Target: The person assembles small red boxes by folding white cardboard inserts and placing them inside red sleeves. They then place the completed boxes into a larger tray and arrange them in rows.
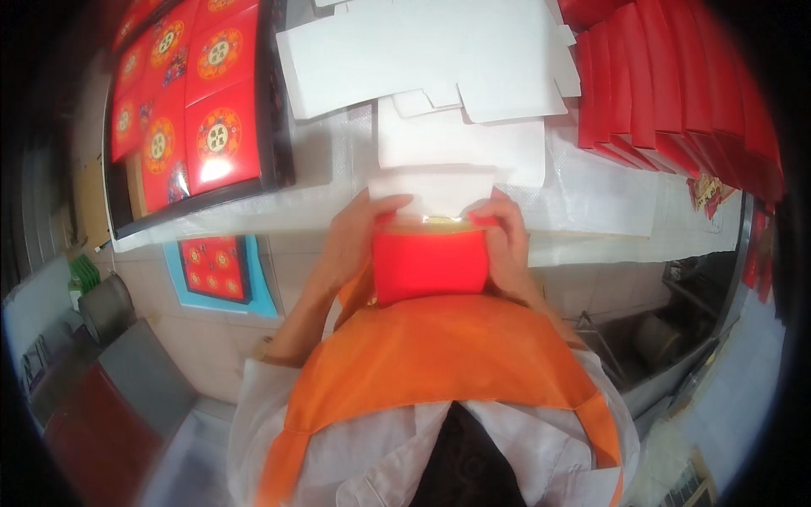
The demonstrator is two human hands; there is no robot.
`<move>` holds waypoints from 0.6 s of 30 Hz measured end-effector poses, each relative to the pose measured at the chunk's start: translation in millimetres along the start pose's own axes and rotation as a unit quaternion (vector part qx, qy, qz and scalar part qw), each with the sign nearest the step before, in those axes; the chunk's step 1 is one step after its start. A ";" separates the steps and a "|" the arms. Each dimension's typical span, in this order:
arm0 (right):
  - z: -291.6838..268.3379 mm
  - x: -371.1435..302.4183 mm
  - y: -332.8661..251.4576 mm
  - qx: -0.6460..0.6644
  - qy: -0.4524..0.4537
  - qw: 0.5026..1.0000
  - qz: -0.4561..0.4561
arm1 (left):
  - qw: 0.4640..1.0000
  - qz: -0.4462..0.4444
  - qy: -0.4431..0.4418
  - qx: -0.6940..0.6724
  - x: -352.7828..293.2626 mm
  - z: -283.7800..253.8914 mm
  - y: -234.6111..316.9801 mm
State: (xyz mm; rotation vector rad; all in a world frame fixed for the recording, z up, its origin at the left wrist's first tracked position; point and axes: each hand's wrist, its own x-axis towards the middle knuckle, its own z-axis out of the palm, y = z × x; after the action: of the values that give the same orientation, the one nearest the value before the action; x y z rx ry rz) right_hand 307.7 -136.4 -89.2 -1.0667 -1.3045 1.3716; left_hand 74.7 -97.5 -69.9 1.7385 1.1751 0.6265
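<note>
A red paperboard box point(431, 264) is against my orange apron at the near edge of the table. Its white inner flap point(432, 188) stretches away from me, and a shiny strip lies across the opening between flap and red panel. On the left edge of the flap, my left hand point(361, 226) is closed with its fingers bent over the board. My right hand point(505, 226) pinches the opposite corner. Just beyond the flap lie several flat white carton blanks point(422, 55), loosely overlapping. The inside of the box is hidden from me.
At the left, a black-edged tray point(203, 199) holds several red boxes with gold round emblems. Red folded cartons point(659, 76) stand in a row at the right. A similar smaller tray point(215, 269) rests lower down on a light-blue sheet. White sheeting point(604, 198) covers the table.
</note>
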 end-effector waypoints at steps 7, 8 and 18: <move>5.6 7.3 -10.4 -0.093 0.023 0.995 -0.023 | 0.988 -0.065 0.077 -0.121 -14.4 3.7 18.6; 9.8 6.0 -8.5 -0.029 0.044 0.998 -0.016 | 0.974 -0.054 0.130 -0.178 -18.2 13.9 15.5; 25.5 4.6 -7.1 0.186 0.125 0.974 -0.036 | 0.938 0.011 0.228 -0.260 -14.4 35.6 21.0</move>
State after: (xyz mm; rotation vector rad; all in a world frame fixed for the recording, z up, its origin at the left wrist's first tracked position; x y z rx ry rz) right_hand 282.3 -136.6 -80.5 -0.8905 -0.8522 1.3136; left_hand 106.3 -127.6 -66.1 1.1854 1.1558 1.2766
